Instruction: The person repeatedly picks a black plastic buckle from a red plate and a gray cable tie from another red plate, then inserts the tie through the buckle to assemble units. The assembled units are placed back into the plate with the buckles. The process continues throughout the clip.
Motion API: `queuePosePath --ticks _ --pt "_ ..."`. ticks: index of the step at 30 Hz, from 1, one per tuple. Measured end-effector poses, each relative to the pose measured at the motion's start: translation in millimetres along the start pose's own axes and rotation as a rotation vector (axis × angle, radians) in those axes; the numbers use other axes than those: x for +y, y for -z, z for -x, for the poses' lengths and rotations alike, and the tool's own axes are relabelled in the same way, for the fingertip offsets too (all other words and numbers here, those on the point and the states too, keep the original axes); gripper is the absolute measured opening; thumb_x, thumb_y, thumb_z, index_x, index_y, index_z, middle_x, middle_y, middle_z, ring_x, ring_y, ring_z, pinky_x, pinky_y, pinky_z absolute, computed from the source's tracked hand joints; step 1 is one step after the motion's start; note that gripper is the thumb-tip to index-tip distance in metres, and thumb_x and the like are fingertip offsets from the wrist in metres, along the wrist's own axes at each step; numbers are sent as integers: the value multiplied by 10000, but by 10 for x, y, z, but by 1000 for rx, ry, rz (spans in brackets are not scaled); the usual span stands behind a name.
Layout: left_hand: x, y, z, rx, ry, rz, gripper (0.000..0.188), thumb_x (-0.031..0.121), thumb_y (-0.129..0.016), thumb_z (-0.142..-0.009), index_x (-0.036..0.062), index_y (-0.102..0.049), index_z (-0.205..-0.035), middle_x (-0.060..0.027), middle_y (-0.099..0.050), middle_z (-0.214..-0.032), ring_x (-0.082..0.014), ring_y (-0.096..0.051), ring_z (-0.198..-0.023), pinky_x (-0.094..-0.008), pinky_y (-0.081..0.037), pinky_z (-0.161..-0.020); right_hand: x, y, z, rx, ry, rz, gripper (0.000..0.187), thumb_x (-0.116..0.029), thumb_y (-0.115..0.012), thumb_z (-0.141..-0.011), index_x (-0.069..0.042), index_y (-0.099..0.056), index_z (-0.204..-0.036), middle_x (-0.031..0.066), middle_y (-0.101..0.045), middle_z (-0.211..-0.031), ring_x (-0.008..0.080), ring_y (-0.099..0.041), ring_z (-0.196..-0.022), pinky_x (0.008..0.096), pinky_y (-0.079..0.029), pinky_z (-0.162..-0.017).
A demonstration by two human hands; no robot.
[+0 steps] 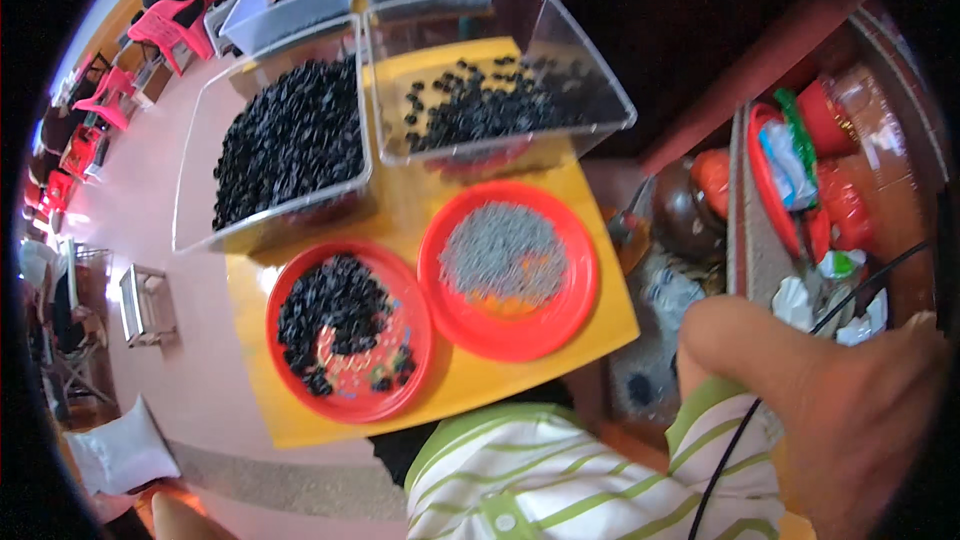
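Observation:
My right arm bends up at the right edge, and my right hand [865, 420] is large and blurred close to the camera. Its fingers are hidden, so whether it holds anything cannot be told. At the lower left only a bit of my left arm [180, 520] shows; my left hand is outside the picture. In front of me, a red plate [410, 395] with small black pieces [335, 305] sits on a yellow table [480, 395]. Touching it on the right, another red plate [580, 290] bears a pile of tiny grey pieces [500, 250].
Behind the plates stand two clear boxes [190, 180] [610, 105] of black pieces, with more bins [255, 20] beyond. A dark cable [735, 440] crosses my right side. Shelves [740, 230] with bags flank the table. Pink chairs [170, 30] and a seated person are far left.

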State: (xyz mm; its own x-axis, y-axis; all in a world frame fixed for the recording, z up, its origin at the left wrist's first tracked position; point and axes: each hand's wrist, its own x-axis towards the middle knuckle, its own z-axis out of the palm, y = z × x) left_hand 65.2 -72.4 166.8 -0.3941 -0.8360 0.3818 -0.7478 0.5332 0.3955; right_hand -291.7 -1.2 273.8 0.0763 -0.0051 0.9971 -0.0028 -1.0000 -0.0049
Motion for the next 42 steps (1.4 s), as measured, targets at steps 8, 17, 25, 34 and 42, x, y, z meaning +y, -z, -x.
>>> queuePosePath --ticks 8,17,25,34,42 --pt "-37 -12 143 17 30 21 230 63 -623 -757 -26 -615 -969 -103 -622 -793 -200 -585 -693 -286 -462 -636 166 -112 35 -4 -65 -22 141 -65 -560 -860 38 -615 -939 95 -627 -676 150 -566 -497 243 -435 -455" --pt "-3 88 380 72 31 -4 212 36 -643 -740 -20 -632 -944 -97 -623 -786 -194 -585 -688 -277 -460 -627 381 -461 254 4 -183 -29 138 -72 -560 -860 39 -626 -909 96 -628 -648 157 -569 -481 251 -434 -444" --pt "23 174 541 133 2 -37 199 12 -661 -725 -15 -647 -922 -91 -624 -780 -188 -585 -685 -270 -459 -619 342 -752 714 -337 -559 215 124 -32 -580 -824 31 -641 -912 95 -628 -625 167 -586 -484 257 -451 -451" --pt "280 242 790 267 -105 -44 190 -15 -682 -708 -9 -664 -897 -85 -625 -772 -182 -585 -680 -261 -457 -609 401 -870 1729 -630 -996 308 194 21 -598 -819 -9 -623 -1009 130 -666 -850 217 -666 -702 303 -521 -609" --pt "116 -608 877 113 150 221 186 -39 -700 -694 -4 -678 -875 -79 -626 -766 -176 -585 -676 -253 -456 -601 218 -908 2317 -612 -1376 222 162 -15 -596 -845 -24 -627 -1004 126 -648 -851 222 -649 -748 323 -501 -633"
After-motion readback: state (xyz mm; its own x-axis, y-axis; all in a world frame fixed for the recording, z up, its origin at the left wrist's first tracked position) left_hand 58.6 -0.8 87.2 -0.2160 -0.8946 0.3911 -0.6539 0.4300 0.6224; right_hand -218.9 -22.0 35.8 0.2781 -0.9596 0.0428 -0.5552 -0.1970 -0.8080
